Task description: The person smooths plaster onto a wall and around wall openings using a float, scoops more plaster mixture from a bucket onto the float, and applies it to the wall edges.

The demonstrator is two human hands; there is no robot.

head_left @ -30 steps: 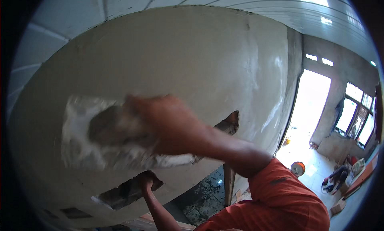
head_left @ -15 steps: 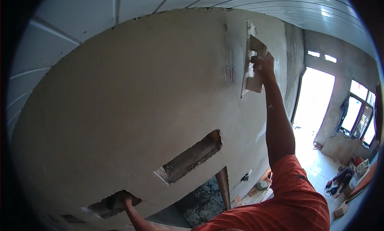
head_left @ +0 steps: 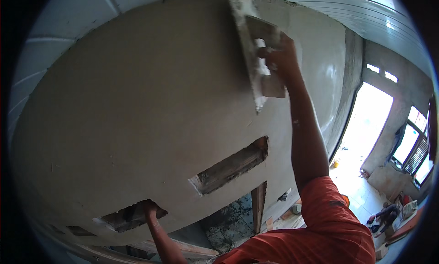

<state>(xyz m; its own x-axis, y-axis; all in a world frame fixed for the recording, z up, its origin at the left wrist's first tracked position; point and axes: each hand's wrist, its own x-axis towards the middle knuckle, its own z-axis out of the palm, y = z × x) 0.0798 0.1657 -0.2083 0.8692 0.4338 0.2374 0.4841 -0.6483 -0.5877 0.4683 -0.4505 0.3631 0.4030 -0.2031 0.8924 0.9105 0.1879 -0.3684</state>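
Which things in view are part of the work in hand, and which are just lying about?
In use:
- trowel, held in the right hand
- plastered wall, which the trowel faces
- wall opening, where the left hand reaches in

Apparently lying about:
- pale round container below the wall
- orange bucket, partly hidden behind the sleeve

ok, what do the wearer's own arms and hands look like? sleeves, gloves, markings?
Right hand and left hand: no gloves seen, no watch or band visible. Right sleeve: short, orange-red, with a dark mark. Pale specks on the right forearm. Left sleeve out of view; left fingers hidden.
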